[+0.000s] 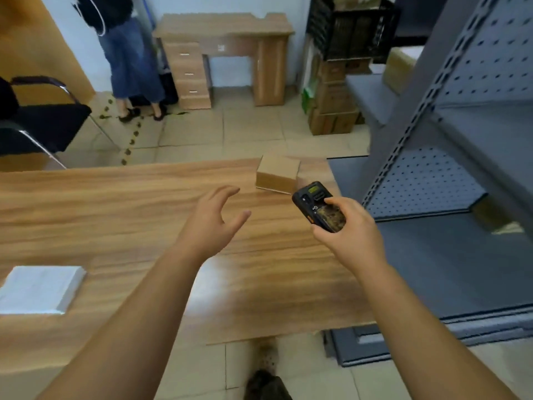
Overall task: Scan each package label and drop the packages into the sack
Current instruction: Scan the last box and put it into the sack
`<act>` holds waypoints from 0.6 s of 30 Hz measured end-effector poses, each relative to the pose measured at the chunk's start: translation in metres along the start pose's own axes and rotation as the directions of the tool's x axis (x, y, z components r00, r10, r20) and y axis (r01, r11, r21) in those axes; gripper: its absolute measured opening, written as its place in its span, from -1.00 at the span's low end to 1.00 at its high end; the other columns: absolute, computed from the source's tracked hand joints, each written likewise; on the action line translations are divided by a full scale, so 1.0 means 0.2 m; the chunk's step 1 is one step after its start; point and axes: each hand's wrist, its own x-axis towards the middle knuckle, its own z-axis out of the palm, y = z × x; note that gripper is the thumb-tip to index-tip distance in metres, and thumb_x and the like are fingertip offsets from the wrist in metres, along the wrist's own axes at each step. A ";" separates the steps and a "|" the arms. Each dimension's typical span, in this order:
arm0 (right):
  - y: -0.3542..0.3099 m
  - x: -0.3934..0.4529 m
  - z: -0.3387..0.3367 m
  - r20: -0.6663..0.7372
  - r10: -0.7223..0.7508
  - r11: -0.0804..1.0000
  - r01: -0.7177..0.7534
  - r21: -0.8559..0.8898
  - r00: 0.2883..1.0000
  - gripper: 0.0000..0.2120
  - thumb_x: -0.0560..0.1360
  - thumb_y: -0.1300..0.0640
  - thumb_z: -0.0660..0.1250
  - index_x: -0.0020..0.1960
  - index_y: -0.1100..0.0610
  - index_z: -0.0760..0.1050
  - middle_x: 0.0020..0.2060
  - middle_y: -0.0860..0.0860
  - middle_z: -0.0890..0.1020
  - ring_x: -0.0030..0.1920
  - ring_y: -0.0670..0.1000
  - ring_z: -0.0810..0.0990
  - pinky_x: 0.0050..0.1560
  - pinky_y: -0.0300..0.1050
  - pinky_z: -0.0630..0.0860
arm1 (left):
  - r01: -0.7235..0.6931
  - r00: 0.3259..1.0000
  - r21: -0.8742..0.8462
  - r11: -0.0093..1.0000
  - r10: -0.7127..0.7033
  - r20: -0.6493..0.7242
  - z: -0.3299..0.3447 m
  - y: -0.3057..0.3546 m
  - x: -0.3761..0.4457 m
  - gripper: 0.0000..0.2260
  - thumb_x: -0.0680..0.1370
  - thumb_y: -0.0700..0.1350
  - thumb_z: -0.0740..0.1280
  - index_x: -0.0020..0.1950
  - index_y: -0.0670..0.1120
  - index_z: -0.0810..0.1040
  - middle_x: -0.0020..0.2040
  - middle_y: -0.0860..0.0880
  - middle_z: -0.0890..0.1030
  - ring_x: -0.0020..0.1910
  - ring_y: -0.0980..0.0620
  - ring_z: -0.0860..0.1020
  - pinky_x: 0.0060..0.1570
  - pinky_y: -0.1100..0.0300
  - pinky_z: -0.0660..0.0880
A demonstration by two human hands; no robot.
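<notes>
1. Lying flat at the near left edge of the worktop (115,212): white package (40,288), well apart from both hands; label not legible.
2. Reaching forward over the middle of the worktop: left hand (212,223), fingers spread and slightly curved, holding nothing, touching nothing.
3. Sitting at the far edge of the worktop, just beyond the left fingertips: small cardboard box (277,174), upright, plain faces showing; label not visible from this angle.
4. Gripping the handheld scanner (318,207): right hand (349,226), fingers wrapped round the body, thumb resting on the keypad, screen end pointing toward the box.
5. Standing at right, beside the worktop: grey metal shelving (450,111).
6. Sack: not appearing in view.
7. Step in hand, judging: going for the cardboard box ahead of scanning.
8. Next move, judging: closing the left hand on the box, turning it until a label faces the scanner, then locating the sack for the drop.
</notes>
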 end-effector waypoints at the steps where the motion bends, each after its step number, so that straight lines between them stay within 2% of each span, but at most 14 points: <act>1: 0.03 0.05 0.02 -0.007 0.021 1.000 -0.021 -0.001 1.000 -0.45 0.35 -0.08 0.50 0.31 -0.11 0.45 0.21 -0.17 0.49 0.12 -0.09 0.49 0.06 -0.05 0.51 | -0.013 1.000 0.015 1.000 0.013 0.017 0.04 -0.02 0.08 -0.54 0.56 0.06 0.38 0.41 -0.06 0.47 0.38 0.02 0.47 0.39 0.07 0.36 0.29 0.34 0.16; 9: 0.21 0.47 0.24 -0.011 0.154 0.988 -0.154 -0.025 0.988 -0.44 0.34 -0.08 0.49 0.31 -0.12 0.45 0.23 -0.16 0.49 0.13 -0.08 0.50 0.05 -0.08 0.50 | -0.007 0.991 0.011 1.000 0.005 0.133 0.35 -0.21 0.72 -0.49 0.55 0.03 0.41 0.46 -0.05 0.41 0.47 0.03 0.35 0.46 -0.01 0.28 0.36 0.27 0.13; 14: 0.31 0.58 0.38 -0.010 0.217 0.976 -0.217 0.005 0.976 -0.44 0.33 -0.08 0.50 0.30 -0.10 0.47 0.21 -0.13 0.51 0.17 -0.05 0.50 0.12 -0.02 0.51 | -0.022 0.961 0.160 0.987 -0.024 0.276 0.58 -0.34 1.04 -0.35 0.51 0.07 0.44 0.54 -0.02 0.30 0.58 0.00 0.17 0.53 -0.11 0.16 0.47 0.04 0.14; 18: 0.34 0.61 0.47 -0.033 0.267 0.964 -0.267 -0.002 0.963 -0.46 0.31 -0.08 0.52 0.27 -0.09 0.49 0.19 -0.14 0.53 0.17 -0.06 0.52 0.14 0.01 0.51 | -0.074 0.927 0.261 0.962 -0.030 0.374 0.72 -0.42 1.26 -0.22 0.46 0.08 0.48 0.59 0.04 0.18 0.63 0.00 -0.04 0.59 -0.14 -0.04 0.53 -0.09 0.06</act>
